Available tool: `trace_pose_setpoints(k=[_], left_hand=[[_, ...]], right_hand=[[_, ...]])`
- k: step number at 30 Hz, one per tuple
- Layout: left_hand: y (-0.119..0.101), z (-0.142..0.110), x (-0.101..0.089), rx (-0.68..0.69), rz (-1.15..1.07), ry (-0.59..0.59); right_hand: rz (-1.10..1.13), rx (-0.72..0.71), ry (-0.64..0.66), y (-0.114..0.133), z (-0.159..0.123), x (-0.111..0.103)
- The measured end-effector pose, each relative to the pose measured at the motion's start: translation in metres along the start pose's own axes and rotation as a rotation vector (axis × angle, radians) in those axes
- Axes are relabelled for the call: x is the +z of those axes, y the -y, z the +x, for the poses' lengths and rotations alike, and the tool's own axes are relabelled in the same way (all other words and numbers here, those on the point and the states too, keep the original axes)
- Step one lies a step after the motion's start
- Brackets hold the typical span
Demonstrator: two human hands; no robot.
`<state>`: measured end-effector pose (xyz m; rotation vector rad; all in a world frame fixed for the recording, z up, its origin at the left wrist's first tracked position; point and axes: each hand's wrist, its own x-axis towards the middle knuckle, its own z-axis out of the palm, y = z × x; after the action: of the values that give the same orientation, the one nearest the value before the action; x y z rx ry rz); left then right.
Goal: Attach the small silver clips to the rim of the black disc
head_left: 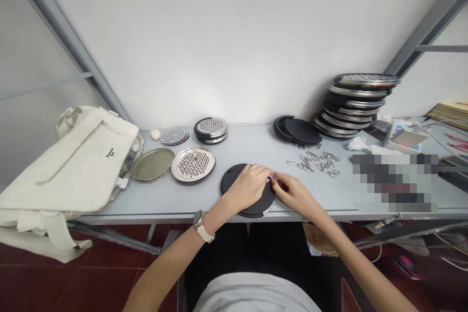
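Note:
A round black disc (pixel 231 181) lies near the front edge of the grey table (pixel 204 200). My left hand (pixel 250 183) rests on top of it with fingers curled, pressing at its right rim. My right hand (pixel 294 191) meets it there, fingers pinched on a small metal piece at the disc's edge; the piece is mostly hidden. A scatter of small metal clips (pixel 317 161) lies just beyond my right hand.
Perforated steel discs (pixel 193 163), a plain tin lid (pixel 152 164) and a stacked grater disc (pixel 211 129) sit at left. Black discs (pixel 300 131) and a tall pile of rimmed discs (pixel 356 105) stand at back right. A cream cloth bag (pixel 69 161) overhangs the left end.

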<state>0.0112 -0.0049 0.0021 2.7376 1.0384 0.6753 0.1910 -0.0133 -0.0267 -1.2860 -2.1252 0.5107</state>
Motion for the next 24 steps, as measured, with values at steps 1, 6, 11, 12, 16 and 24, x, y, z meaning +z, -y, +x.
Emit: trace_pose_setpoints(k=[1, 6, 11, 12, 16, 24], left_hand=[[0.0, 0.0, 0.0, 0.0, -0.003, -0.001], [0.0001, -0.0001, 0.0, 0.003, -0.011, -0.006], [-0.0003, 0.0001, -0.0007, -0.005, 0.012, 0.011], [-0.0005, 0.0001, -0.0009, -0.006, 0.013, 0.015], [-0.0009, 0.0002, -0.0014, -0.003, 0.005, 0.012], [-0.001, 0.0004, -0.0019, -0.001, 0.015, 0.013]], right_hand=[[-0.001, 0.0, -0.002, -0.0001, 0.0, 0.0], [-0.001, -0.004, -0.007, 0.0, -0.0002, -0.0004], [0.002, -0.006, -0.009, 0.0003, -0.0002, 0.0], [0.003, -0.005, -0.011, 0.0004, -0.0001, 0.0], [0.005, 0.003, -0.014, 0.0012, 0.0, -0.0004], [0.014, 0.004, -0.008, 0.0017, -0.0001, -0.0009]])
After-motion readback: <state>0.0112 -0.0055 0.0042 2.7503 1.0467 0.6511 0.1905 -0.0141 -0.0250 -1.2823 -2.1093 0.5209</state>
